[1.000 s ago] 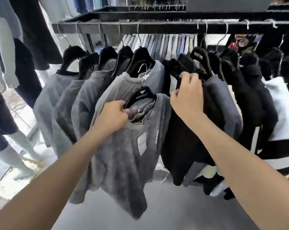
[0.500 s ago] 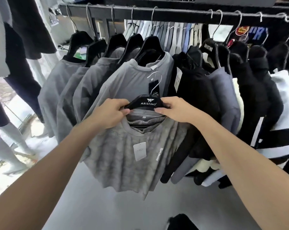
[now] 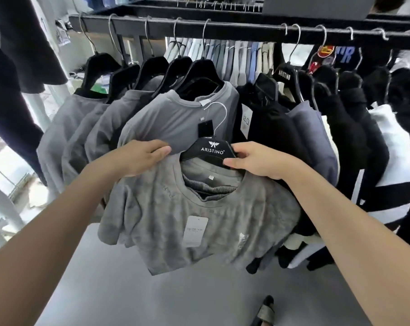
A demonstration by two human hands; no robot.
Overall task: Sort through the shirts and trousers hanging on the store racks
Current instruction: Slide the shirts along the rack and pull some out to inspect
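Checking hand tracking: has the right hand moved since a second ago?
Yes: the right hand dropped away from the black metal rail; its grip is now on the loose black plastic hanger.

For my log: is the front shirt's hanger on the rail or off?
Off. The hook is free, below the rail; the right hand grips the hanger, the left hand holds the shirt.
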